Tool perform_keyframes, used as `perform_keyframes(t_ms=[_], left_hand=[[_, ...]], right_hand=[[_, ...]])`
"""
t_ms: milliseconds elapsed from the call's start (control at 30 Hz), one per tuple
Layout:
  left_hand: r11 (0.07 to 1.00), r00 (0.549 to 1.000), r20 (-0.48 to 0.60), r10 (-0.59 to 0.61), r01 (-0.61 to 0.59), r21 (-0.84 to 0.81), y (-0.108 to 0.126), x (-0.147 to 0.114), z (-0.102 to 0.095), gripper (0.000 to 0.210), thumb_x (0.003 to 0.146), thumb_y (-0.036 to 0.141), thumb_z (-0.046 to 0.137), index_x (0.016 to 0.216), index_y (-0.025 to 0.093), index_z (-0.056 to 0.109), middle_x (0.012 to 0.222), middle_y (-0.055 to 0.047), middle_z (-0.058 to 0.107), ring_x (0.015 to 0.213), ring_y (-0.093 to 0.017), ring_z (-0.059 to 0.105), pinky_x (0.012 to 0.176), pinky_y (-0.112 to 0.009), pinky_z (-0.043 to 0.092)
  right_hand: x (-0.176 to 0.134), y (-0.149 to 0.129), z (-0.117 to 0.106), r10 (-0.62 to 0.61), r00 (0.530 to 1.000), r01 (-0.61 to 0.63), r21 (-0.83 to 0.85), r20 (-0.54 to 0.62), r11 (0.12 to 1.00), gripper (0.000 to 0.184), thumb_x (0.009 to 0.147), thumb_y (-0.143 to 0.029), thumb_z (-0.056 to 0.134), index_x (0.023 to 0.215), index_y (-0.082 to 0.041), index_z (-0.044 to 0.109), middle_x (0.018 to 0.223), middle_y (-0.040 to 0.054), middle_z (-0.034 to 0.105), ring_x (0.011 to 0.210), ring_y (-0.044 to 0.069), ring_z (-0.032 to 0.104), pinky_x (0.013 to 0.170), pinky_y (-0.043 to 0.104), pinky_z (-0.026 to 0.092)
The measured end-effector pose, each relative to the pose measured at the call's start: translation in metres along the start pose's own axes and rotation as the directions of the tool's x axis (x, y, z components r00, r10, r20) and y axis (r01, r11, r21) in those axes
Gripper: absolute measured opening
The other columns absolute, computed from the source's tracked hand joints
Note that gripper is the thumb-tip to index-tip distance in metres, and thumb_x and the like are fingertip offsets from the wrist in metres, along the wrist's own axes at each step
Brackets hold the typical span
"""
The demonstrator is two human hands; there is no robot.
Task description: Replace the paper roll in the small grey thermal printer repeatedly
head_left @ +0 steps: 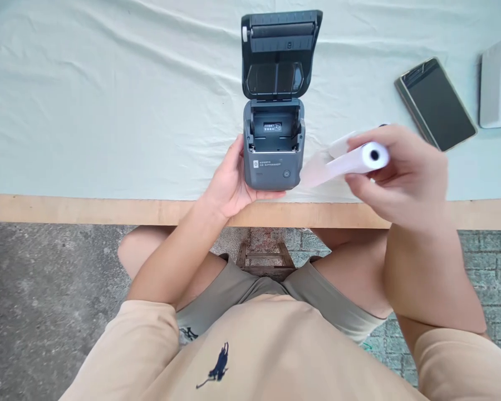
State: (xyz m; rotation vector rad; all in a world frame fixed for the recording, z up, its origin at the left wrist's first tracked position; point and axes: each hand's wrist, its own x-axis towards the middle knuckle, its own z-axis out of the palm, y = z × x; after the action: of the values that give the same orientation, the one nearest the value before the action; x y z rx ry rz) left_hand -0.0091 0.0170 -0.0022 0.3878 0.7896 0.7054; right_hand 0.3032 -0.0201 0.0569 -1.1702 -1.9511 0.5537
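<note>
A dark grey label printer (273, 170) rests in my left hand (231, 189), whose fingers wrap its left side and underside. Its lid (280, 53) stands raised, and the paper bay (274, 125) inside holds no roll. To the right of the printer, my right hand (404, 172) grips a white paper roll (359, 160) between thumb and fingers. One end of the roll, with its dark core hole, faces me. A loose strip of paper trails from it toward the printer, blurred by motion.
A phone (440, 103) lies dark-screened on the pale cloth (108, 100) at the right. Beyond it stands a white box (499, 83) with printed text. The table's wooden edge (108, 210) runs across in front of my body.
</note>
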Motion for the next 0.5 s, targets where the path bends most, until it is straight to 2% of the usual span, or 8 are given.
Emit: perform_keyframes(t_ms=[67,200,300,367,433,500], left_hand=[[1.000,1.000,-0.016,0.008,-0.008,0.002,0.001,0.000,0.001,0.085,0.129,0.085,0.036,0.184,0.030,0.069,0.150,-0.010,0.096,0.135,-0.044,0.096,0.092,-0.057,0.089],[1.000,1.000,-0.023,0.005,-0.005,0.001,0.004,0.001,0.005,0.089,0.128,0.089,0.031,0.184,0.031,0.069,0.149,-0.011,0.096,0.127,-0.041,0.098,0.086,-0.052,0.088],[1.000,0.999,-0.046,0.007,-0.007,0.007,0.007,-0.001,0.009,0.088,0.129,0.088,0.033,0.187,0.030,0.066,0.149,-0.012,0.096,0.125,-0.040,0.099,0.083,-0.050,0.088],[1.000,0.997,-0.070,0.024,-0.023,0.010,0.009,-0.003,0.012,0.086,0.130,0.085,0.034,0.189,0.029,0.063,0.151,-0.013,0.095,0.125,-0.039,0.099,0.082,-0.049,0.088],[0.999,0.996,-0.088,0.030,-0.029,0.013,0.011,-0.004,0.013,0.085,0.131,0.082,0.034,0.192,0.029,0.060,0.154,-0.013,0.094,0.126,-0.039,0.099,0.082,-0.049,0.087],[1.000,0.995,-0.098,0.025,-0.024,0.006,0.012,-0.005,0.014,0.085,0.130,0.083,0.034,0.193,0.031,0.058,0.154,-0.013,0.094,0.129,-0.039,0.098,0.084,-0.050,0.088]], right_hand=[[-0.007,0.005,0.006,0.015,0.998,-0.012,-0.044,0.058,0.999,0.040,0.091,-0.017,0.085,0.126,-0.035,0.092,0.109,0.0036,0.090,0.072,0.021,0.072,0.051,0.035,0.054],[-0.018,0.017,0.017,0.080,0.993,-0.070,-0.110,0.090,0.991,0.034,0.093,-0.016,0.080,0.121,-0.032,0.089,0.110,0.0030,0.089,0.068,0.020,0.071,0.065,0.040,0.067],[-0.025,0.018,0.018,0.113,0.991,-0.103,-0.152,0.065,0.983,0.044,0.097,-0.018,0.081,0.137,-0.034,0.089,0.124,0.0043,0.094,0.072,0.022,0.078,0.070,0.042,0.070],[-0.028,0.014,0.014,0.123,0.991,-0.116,-0.131,0.049,0.985,0.053,0.099,-0.021,0.086,0.149,-0.037,0.086,0.141,0.0061,0.094,0.069,0.020,0.078,0.065,0.041,0.067],[-0.028,0.013,0.004,0.128,0.992,-0.127,-0.087,0.003,0.988,0.050,0.104,-0.029,0.090,0.152,-0.039,0.084,0.149,0.0072,0.091,0.065,0.018,0.074,0.055,0.039,0.060],[-0.026,0.019,-0.009,0.105,0.980,-0.120,-0.080,-0.169,0.989,0.033,0.111,-0.038,0.088,0.143,-0.041,0.085,0.141,0.0069,0.088,0.071,0.020,0.076,0.052,0.039,0.055]])
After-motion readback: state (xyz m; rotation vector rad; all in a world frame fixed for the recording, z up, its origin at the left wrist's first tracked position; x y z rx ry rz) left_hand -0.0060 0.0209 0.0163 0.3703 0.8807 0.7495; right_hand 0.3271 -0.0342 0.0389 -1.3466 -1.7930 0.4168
